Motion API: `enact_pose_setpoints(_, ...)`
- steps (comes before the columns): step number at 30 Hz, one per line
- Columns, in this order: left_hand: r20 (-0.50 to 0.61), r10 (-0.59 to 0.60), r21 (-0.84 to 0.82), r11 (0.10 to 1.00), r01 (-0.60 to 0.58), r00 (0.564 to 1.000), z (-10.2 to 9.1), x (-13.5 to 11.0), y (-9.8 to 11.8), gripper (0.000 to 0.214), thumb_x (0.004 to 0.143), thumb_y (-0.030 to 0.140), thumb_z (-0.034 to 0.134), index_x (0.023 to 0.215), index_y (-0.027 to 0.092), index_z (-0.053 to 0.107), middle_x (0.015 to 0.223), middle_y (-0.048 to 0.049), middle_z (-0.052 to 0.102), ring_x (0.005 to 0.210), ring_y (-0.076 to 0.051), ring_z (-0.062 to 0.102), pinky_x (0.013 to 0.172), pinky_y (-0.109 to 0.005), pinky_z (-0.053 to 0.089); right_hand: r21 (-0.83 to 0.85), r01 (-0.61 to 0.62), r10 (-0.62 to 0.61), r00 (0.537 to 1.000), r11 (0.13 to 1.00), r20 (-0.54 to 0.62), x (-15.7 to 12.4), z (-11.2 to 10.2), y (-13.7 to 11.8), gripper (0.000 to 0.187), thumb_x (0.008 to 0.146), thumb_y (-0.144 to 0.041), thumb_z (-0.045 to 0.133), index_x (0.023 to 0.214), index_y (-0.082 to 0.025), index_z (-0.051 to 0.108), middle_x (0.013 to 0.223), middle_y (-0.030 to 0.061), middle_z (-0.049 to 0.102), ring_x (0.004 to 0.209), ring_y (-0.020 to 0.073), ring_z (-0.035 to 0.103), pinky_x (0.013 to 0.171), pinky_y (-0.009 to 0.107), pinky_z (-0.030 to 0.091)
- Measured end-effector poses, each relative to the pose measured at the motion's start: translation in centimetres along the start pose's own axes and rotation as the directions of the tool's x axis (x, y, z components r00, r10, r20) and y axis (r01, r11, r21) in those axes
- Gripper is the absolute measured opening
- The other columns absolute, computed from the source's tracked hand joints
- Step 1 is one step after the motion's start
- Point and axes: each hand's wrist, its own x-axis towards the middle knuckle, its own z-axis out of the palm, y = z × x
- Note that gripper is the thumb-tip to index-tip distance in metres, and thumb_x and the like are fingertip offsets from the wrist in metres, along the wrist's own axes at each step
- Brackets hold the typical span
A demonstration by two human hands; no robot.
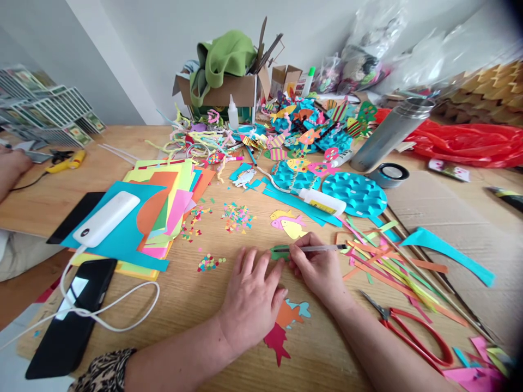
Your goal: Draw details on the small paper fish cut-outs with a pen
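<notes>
My right hand (pixel 316 267) is closed around a slim pen (pixel 322 248), its tip resting on a green paper cutout (pixel 279 252). Fingers spread, my left hand (pixel 253 294) lies flat on the table, fingertips at the near edge of that green piece. Just beyond are paper fish in yellow, pink and pale yellow (pixel 292 227). An orange paper fish (pixel 289 314) with a light blue piece, and a dark red one (pixel 278 343), lie by my left thumb, partly covered by the hand. Confetti dots (pixel 210 263) sit left of my fingers.
Red-handled scissors (pixel 417 332) and paper strips (pixel 392 256) lie to the right. A glue bottle (pixel 322 201), blue discs (pixel 353 194) and a steel flask (pixel 392 135) stand farther back. Coloured paper (pixel 163 190), a power bank (pixel 107 218) and a phone (pixel 73 321) are left. Another person's hand (pixel 14 166) shows far left.
</notes>
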Motion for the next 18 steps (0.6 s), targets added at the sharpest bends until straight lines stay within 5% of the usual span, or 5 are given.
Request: enact_pose_setpoints(18,0.027,-0.003,-0.009,1.0,0.003,1.0,-0.17,0.04,0.02,0.044,0.095,0.038,0.053,0.136,0.023,0.05,0.132,-0.0085,0.049,0.126,-0.031,0.038,0.114,-0.054,0.024,0.053,-0.016,0.015,1.0,0.998,0.011,-0.09,-0.02,0.06,0.018,0.083,-0.03,0.06,0.072,-0.022,0.049,0.05,-0.0047,0.054,0.038,0.0116,0.048,0.038,0.022,0.038)
